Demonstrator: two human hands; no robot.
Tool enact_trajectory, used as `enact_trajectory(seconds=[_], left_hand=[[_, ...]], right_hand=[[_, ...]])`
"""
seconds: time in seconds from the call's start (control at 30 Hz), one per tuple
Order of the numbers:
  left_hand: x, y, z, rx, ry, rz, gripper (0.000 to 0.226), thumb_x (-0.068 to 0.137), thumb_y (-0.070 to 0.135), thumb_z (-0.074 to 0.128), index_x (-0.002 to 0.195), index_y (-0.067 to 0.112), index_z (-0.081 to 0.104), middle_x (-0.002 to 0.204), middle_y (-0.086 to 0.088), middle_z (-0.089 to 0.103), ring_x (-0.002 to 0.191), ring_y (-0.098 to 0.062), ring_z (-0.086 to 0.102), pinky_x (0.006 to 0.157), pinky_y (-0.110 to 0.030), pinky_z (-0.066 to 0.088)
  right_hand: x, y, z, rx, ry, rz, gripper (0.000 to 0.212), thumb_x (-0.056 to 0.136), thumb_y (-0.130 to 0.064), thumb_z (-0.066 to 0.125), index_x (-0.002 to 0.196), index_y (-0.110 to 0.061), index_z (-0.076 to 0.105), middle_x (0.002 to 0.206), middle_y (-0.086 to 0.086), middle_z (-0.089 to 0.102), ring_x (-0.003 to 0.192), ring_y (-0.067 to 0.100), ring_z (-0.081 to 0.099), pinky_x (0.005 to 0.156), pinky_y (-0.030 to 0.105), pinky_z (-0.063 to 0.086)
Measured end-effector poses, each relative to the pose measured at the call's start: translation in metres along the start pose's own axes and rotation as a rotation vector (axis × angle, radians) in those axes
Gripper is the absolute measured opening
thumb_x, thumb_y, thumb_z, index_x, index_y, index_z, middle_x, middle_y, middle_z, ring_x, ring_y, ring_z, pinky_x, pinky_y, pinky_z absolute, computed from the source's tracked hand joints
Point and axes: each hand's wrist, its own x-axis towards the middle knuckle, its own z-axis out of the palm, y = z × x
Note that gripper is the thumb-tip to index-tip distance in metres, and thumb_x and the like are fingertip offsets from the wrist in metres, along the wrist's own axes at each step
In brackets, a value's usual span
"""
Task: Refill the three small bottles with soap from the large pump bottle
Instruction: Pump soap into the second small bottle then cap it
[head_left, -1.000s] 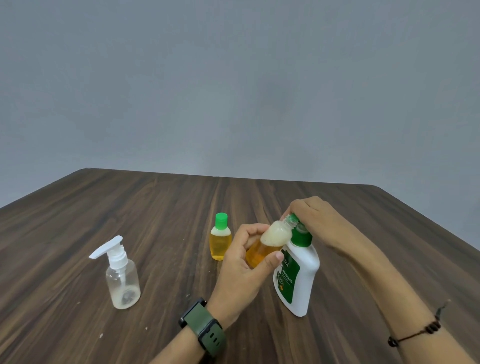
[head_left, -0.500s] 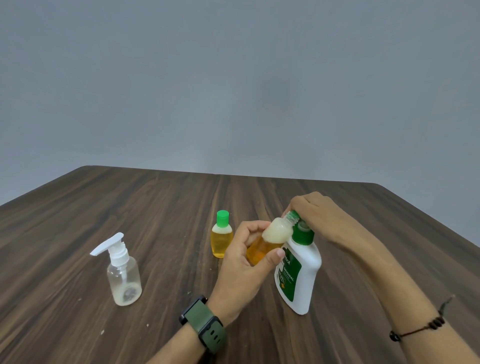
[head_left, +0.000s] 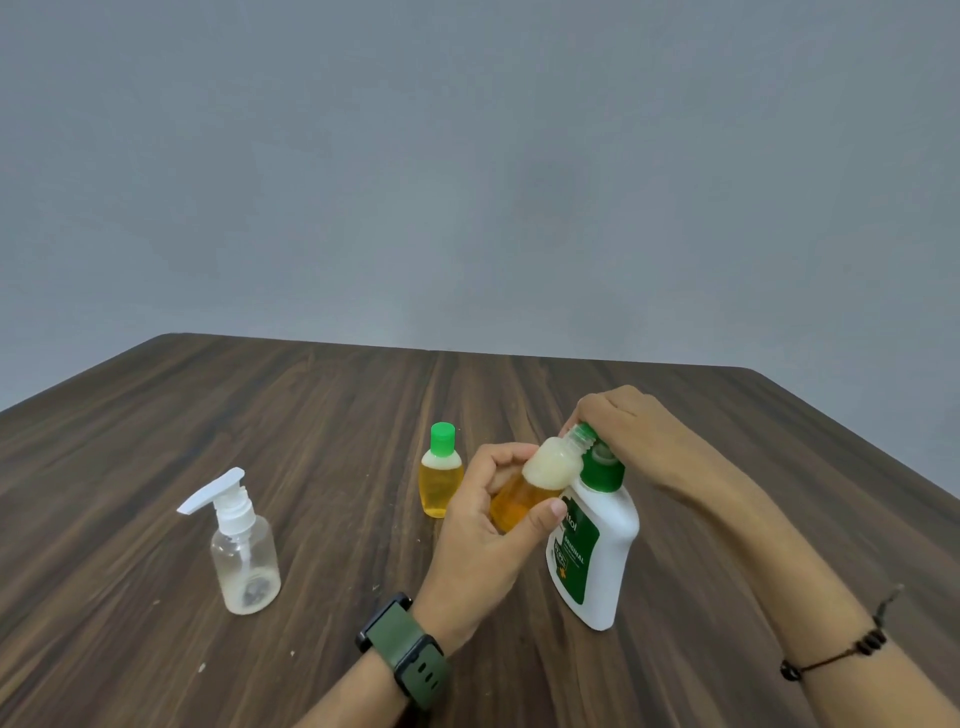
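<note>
My left hand (head_left: 488, 525) grips a small uncapped bottle (head_left: 540, 478) of orange soap with foam on top, tilted so its threaded neck meets the spout of the large white pump bottle (head_left: 597, 551). My right hand (head_left: 628, 431) covers the green pump head (head_left: 602, 467) from above, its fingers curled over it. The large bottle stands upright on the wooden table (head_left: 311, 415). A second small bottle (head_left: 440, 475) with a green cap, full of orange soap, stands just left of my left hand. A clear small bottle (head_left: 244, 551) with a white pump top stands further left, nearly empty.
The table's far edge runs across the middle of the view, with its right corner rounded. A plain grey wall (head_left: 467, 156) lies behind. I wear a green watch (head_left: 405, 649) on the left wrist and a dark cord bracelet (head_left: 841, 649) on the right.
Both hands and the two bottles between them stay in nearly the same place; the view has shifted slightly. The bottles on the table have not moved.
</note>
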Motion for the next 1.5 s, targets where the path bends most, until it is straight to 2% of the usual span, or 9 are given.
enact_trajectory(seconds=[0.07, 0.23, 0.4, 0.77, 0.9, 1.0, 1.1, 1.27, 1.5], left_hand=[[0.0000, 0.0009, -0.0002, -0.003, 0.000, 0.001, 0.038, 0.072, 0.026, 0.065, 0.107, 0.027, 0.050, 0.103, 0.027, 0.064, 0.101, 0.000, 0.061, 0.078, -0.015, 0.051], [-0.0003, -0.0006, 0.0002, 0.023, -0.008, 0.001, 0.037, 0.073, 0.028, 0.065, 0.107, 0.028, 0.049, 0.103, 0.030, 0.063, 0.101, 0.002, 0.060, 0.077, -0.013, 0.050], [-0.0004, -0.0010, 0.0007, 0.023, -0.014, 0.002, 0.038, 0.073, 0.030, 0.065, 0.107, 0.029, 0.049, 0.104, 0.030, 0.062, 0.102, 0.001, 0.060, 0.079, -0.014, 0.050], [-0.0005, -0.0026, 0.0006, 0.019, -0.014, -0.019, 0.038, 0.073, 0.030, 0.065, 0.107, 0.030, 0.049, 0.104, 0.031, 0.062, 0.103, 0.003, 0.059, 0.080, -0.017, 0.052], [-0.0005, -0.0020, 0.0005, 0.011, -0.016, -0.016, 0.039, 0.072, 0.030, 0.065, 0.108, 0.030, 0.049, 0.105, 0.030, 0.062, 0.103, 0.002, 0.059, 0.080, -0.016, 0.051], [0.0000, -0.0015, -0.0004, 0.010, -0.012, -0.007, 0.038, 0.072, 0.029, 0.065, 0.107, 0.029, 0.049, 0.105, 0.030, 0.062, 0.102, 0.002, 0.060, 0.081, -0.016, 0.051], [-0.0001, -0.0008, -0.0004, 0.014, -0.009, -0.005, 0.037, 0.073, 0.028, 0.065, 0.106, 0.029, 0.049, 0.105, 0.031, 0.062, 0.102, 0.002, 0.060, 0.079, -0.015, 0.050], [-0.0012, -0.0030, 0.0014, 0.028, -0.019, -0.010, 0.035, 0.077, 0.023, 0.065, 0.107, 0.030, 0.048, 0.103, 0.034, 0.061, 0.101, 0.006, 0.059, 0.076, -0.010, 0.048], [-0.0005, -0.0012, 0.0002, 0.006, -0.020, 0.008, 0.037, 0.074, 0.026, 0.065, 0.107, 0.028, 0.049, 0.103, 0.032, 0.062, 0.101, 0.005, 0.059, 0.077, -0.011, 0.049]], right_hand=[[0.0013, 0.0004, -0.0006, -0.003, 0.001, 0.002, 0.041, 0.094, -0.020, 0.034, 0.099, 0.015, 0.054, 0.106, 0.032, 0.058, 0.080, 0.042, 0.047, 0.069, 0.033, 0.033], [-0.0019, 0.0079, 0.0066, 0.037, 0.024, 0.026, 0.042, 0.093, -0.021, 0.034, 0.098, 0.014, 0.057, 0.103, 0.031, 0.060, 0.074, 0.021, 0.045, 0.068, 0.032, 0.035], [-0.0037, 0.0055, 0.0047, 0.044, 0.010, 0.013, 0.048, 0.090, -0.028, 0.034, 0.097, 0.013, 0.058, 0.101, 0.030, 0.060, 0.074, 0.022, 0.047, 0.068, 0.033, 0.036], [-0.0011, 0.0079, 0.0064, 0.034, 0.022, 0.025, 0.042, 0.093, -0.021, 0.034, 0.098, 0.015, 0.056, 0.105, 0.032, 0.058, 0.074, 0.022, 0.044, 0.068, 0.033, 0.035], [-0.0013, 0.0056, 0.0035, 0.010, 0.025, 0.011, 0.043, 0.093, -0.022, 0.034, 0.099, 0.014, 0.056, 0.104, 0.031, 0.059, 0.073, 0.034, 0.046, 0.068, 0.032, 0.035], [-0.0004, 0.0024, 0.0012, 0.004, 0.023, 0.006, 0.043, 0.093, -0.022, 0.034, 0.099, 0.014, 0.056, 0.103, 0.030, 0.060, 0.073, 0.024, 0.045, 0.068, 0.032, 0.035], [-0.0011, 0.0045, 0.0034, 0.029, 0.035, 0.011, 0.042, 0.093, -0.021, 0.034, 0.098, 0.014, 0.057, 0.103, 0.030, 0.060, 0.075, 0.035, 0.047, 0.068, 0.033, 0.035], [-0.0050, 0.0086, 0.0079, 0.054, 0.031, 0.014, 0.041, 0.092, -0.023, 0.035, 0.092, 0.006, 0.063, 0.096, 0.023, 0.064, 0.077, 0.024, 0.054, 0.069, 0.033, 0.041], [-0.0027, 0.0036, 0.0031, 0.045, 0.020, 0.006, 0.042, 0.094, -0.021, 0.034, 0.098, 0.012, 0.059, 0.101, 0.030, 0.061, 0.074, 0.023, 0.047, 0.068, 0.033, 0.037]])
